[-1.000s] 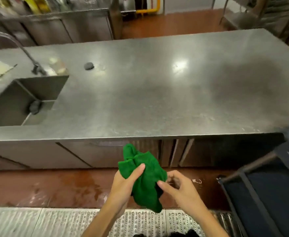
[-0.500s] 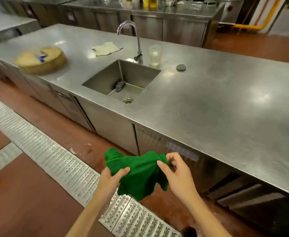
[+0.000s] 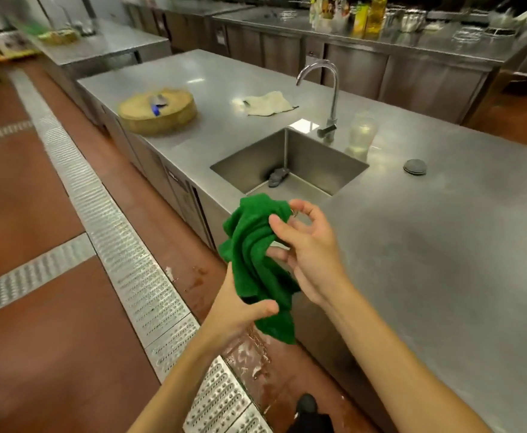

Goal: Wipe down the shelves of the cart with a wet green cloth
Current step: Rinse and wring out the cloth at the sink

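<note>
A bunched green cloth (image 3: 256, 254) hangs in front of me at the counter's near edge, just short of the sink (image 3: 290, 170). My left hand (image 3: 240, 310) grips its lower part from below, thumb across the fabric. My right hand (image 3: 306, 248) holds the upper part, fingers curled into the folds. The cart is out of view.
A steel counter (image 3: 427, 245) runs along my right, with a tap (image 3: 331, 98), a clear cup (image 3: 362, 132), a round plug (image 3: 414, 167), a pale rag (image 3: 268, 103) and a round wooden board (image 3: 157, 112). A metal floor grate (image 3: 115, 239) lies on the red floor to my left.
My view has swung left from the cart toward the sink, and I have come closer to it. Both hands kept hold of the green cloth and bunched it up, the right hand rising.
</note>
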A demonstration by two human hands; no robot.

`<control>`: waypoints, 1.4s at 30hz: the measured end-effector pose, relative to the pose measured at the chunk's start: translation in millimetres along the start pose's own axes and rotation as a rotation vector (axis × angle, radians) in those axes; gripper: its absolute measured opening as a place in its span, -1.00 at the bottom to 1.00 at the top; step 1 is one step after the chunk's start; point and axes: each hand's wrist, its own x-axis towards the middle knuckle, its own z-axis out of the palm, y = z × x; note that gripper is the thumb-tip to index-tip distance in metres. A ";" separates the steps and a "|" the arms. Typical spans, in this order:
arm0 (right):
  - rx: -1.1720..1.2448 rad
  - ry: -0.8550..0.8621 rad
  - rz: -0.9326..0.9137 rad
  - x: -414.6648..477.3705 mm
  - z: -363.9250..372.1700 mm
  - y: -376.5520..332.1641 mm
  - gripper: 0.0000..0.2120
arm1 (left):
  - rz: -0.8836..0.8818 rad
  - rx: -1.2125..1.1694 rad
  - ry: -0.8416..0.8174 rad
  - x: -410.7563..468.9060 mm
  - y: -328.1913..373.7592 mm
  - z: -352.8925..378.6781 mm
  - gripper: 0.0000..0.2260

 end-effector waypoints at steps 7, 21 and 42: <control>-0.088 -0.138 0.024 106.1 -35.9 -49.7 -0.64 | 0.092 0.127 0.420 146.7 32.9 6.5 -0.64; -0.588 -0.088 -0.101 272.8 -78.0 -41.0 -0.18 | -0.040 0.059 0.197 330.9 85.9 22.4 -0.72; -0.605 0.357 -0.035 471.6 -40.8 -49.6 -0.51 | 0.193 0.304 -0.310 550.2 39.9 -59.7 -0.53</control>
